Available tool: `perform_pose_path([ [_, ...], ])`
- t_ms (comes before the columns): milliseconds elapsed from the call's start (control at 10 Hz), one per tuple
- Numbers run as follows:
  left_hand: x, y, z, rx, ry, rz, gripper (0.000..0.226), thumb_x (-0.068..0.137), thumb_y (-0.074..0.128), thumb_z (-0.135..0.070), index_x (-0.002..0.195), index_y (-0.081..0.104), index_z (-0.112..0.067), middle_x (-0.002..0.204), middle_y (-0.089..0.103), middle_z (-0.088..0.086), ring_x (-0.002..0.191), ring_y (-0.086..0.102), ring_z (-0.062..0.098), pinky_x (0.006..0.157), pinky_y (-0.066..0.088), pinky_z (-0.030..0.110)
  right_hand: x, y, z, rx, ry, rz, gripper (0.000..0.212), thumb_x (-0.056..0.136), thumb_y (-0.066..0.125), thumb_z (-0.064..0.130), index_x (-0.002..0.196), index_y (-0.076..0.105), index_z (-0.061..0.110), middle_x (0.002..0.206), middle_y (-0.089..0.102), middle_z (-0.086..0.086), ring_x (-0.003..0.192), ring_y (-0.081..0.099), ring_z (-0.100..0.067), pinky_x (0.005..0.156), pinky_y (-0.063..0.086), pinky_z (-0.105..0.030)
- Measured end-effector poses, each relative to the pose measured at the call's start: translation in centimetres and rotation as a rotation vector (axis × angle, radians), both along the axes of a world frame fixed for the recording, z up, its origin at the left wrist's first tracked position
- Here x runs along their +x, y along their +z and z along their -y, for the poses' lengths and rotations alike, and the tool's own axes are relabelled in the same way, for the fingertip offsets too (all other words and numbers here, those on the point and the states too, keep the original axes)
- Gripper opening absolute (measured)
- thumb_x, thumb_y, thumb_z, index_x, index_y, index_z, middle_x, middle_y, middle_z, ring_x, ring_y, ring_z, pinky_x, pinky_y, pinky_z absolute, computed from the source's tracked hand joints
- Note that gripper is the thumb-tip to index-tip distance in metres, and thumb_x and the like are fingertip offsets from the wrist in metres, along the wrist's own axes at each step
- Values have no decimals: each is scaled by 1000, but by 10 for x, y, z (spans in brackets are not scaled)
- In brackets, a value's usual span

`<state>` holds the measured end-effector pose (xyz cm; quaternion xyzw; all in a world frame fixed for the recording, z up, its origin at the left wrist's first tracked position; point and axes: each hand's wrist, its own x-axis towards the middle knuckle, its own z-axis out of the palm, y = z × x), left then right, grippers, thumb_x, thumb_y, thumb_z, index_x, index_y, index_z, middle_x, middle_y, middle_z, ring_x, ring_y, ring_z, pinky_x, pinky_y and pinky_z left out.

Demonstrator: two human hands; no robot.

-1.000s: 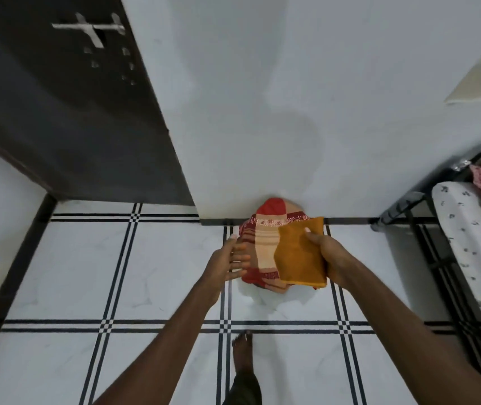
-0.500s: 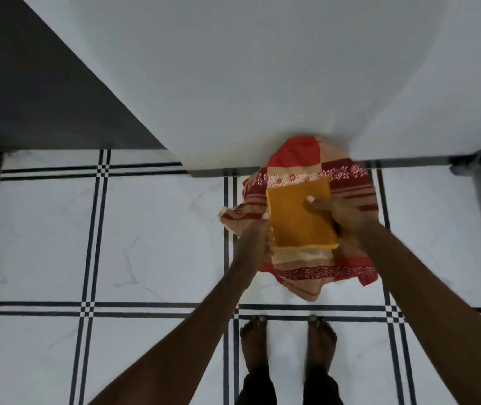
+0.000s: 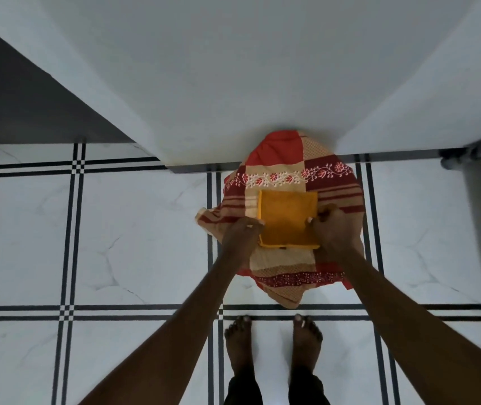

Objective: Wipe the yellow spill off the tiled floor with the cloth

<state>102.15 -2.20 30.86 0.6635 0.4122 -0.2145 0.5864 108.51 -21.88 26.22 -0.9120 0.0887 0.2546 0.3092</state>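
Looking down past both arms, we are seeing a folded yellow cloth (image 3: pixel 287 219) lying flat on a larger red and beige patterned fabric (image 3: pixel 292 268), which is spread on the tiled floor (image 3: pixel 134 244) against the foot of a white wall (image 3: pixel 233 83). We are holding the cloth from both sides: the left hand (image 3: pixel 240 233) is sitting at its left edge with the fingers curled in a closed grip over that edge and the fabric below, and the right hand (image 3: pixel 331 226) is pinching the right edge, thumb on top and fingers bent around it. The cloth is lying between the two hands, square to the wall, with its near edge just past the knuckles. The patterned fabric is reaching out beyond the cloth on every side, its far corner riding up the base of the wall. We are not making out any yellow spill on the tiles around it. Two bare feet (image 3: pixel 274 343) are standing side by side on the floor, toes just short of the fabric's near tip. A dark panel (image 3: pixel 23 106) is filling the upper left corner.
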Motion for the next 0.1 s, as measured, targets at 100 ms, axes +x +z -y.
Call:
perform_pose_path([
  [100,5,35,-3,90,-137,-40,15,100,58,-24,102,70,-16,113,68,8,107,63,22,97,53,39,3,17,4,45,32,22,15,85,61,40,87,61,25,80,68,2,78,68,-25,79,59,-46],
])
